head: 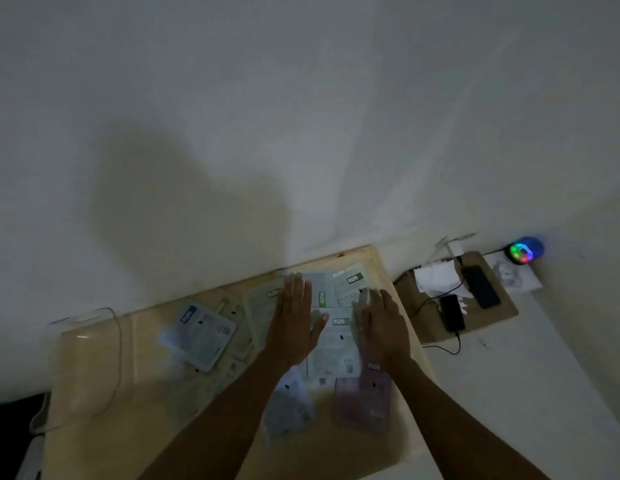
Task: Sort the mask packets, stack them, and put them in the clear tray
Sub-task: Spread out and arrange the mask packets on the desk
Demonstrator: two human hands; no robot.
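Several mask packets lie spread on a pale wooden table (381, 265), in dim, blurred light. White packets with green labels (350, 280) sit at the far right. A blue-labelled packet (201, 336) lies to the left, a pale bluish packet (289, 407) and a pink packet (365, 401) nearer me. My left hand (296, 320) rests flat, fingers apart, on the white packets. My right hand (384, 323) lies beside it over the same packets, and blur hides its fingertips. A faint glossy rounded outline (83, 341) at the table's left may be the clear tray.
A white wall stands right behind the table. To the right, a piece of cardboard (502, 306) carries two dark phones (452, 313), cables and crumpled white paper (436, 277). A small gadget with coloured lights (524, 251) glows by the wall. A thin cable (118, 341) loops over the table's left side.
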